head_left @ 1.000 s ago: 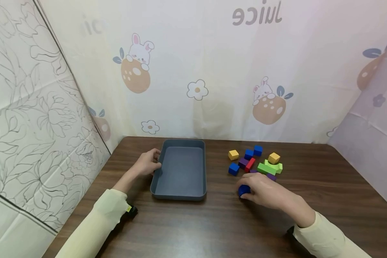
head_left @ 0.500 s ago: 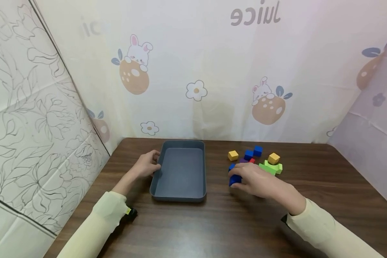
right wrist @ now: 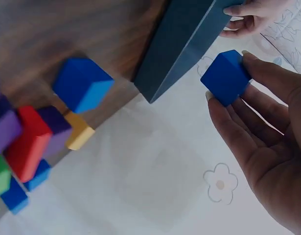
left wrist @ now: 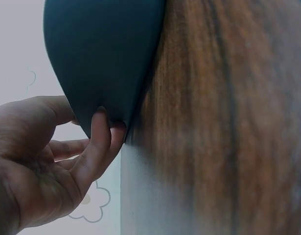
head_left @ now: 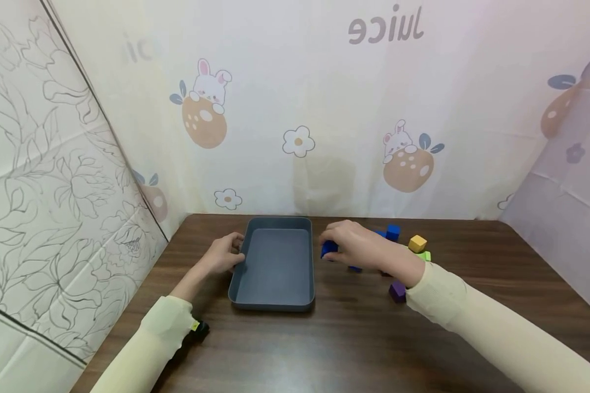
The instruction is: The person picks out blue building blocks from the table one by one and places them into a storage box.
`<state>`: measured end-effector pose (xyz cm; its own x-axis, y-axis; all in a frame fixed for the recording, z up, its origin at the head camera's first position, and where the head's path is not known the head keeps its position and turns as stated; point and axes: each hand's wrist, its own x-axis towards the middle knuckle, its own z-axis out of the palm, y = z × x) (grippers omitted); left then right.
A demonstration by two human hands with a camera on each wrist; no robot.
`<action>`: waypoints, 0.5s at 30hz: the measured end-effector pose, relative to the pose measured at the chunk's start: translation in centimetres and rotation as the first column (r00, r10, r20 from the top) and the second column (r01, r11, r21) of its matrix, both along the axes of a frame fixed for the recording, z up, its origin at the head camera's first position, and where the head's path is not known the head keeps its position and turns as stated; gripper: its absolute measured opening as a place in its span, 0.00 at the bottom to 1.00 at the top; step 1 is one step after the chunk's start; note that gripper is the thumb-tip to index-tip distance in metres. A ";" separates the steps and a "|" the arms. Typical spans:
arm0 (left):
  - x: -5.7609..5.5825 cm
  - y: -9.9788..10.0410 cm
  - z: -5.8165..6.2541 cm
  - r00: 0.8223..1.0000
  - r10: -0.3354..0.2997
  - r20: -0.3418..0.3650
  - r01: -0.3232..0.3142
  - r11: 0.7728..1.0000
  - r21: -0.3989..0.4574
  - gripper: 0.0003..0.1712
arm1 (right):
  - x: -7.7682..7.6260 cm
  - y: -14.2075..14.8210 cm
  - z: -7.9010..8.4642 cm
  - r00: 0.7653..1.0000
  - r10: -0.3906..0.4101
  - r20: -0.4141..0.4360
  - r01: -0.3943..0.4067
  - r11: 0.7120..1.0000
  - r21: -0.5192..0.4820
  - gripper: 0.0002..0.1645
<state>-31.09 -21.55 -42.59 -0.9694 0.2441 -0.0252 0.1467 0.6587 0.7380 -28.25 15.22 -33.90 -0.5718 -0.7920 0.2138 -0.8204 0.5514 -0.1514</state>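
Note:
My left hand (head_left: pixel 222 254) is at the left long side of a dark grey rectangular tray (head_left: pixel 272 307). In the left wrist view its thumb reaches behind the rim and its fingers bear against the outer wall of the tray, so the hand pinches its edge. Just beyond the tray's right side, my right hand (head_left: pixel 356 244) pinches a blue cube (head_left: pixel 329 249) between thumb and fingertips. The right wrist view has this blue cube (right wrist: pixel 225 78) held off the table, apart from the tray. Nothing lies inside the tray.
Loose blocks lie on the wooden table, partly behind my right hand and forearm: a blue one (head_left: pixel 393 232), a yellow one (head_left: pixel 417 243) and a purple one (head_left: pixel 397 292). The right wrist view adds a red block (right wrist: pixel 28 142) among others. A patterned curtain (head_left: pixel 344 180) hangs behind.
My right hand has carried the blue cube leftward and away from me, from the near side of the blocks to beside the tray. The left hand stays on the tray's edge.

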 end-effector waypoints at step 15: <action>-0.2 -0.2 -0.3 1.000 -0.013 -0.002 0.013 1.000 0.027 0.29 | -3.6 -6.3 -0.4 0.998 0.057 0.024 -0.060 0.990 0.124 0.18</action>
<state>-31.26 -21.73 -42.93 -0.9661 0.2575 -0.0168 0.1565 0.6365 0.7552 -31.82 8.88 -34.33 -0.5268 -0.8441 0.1001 -0.8493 0.5180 -0.1019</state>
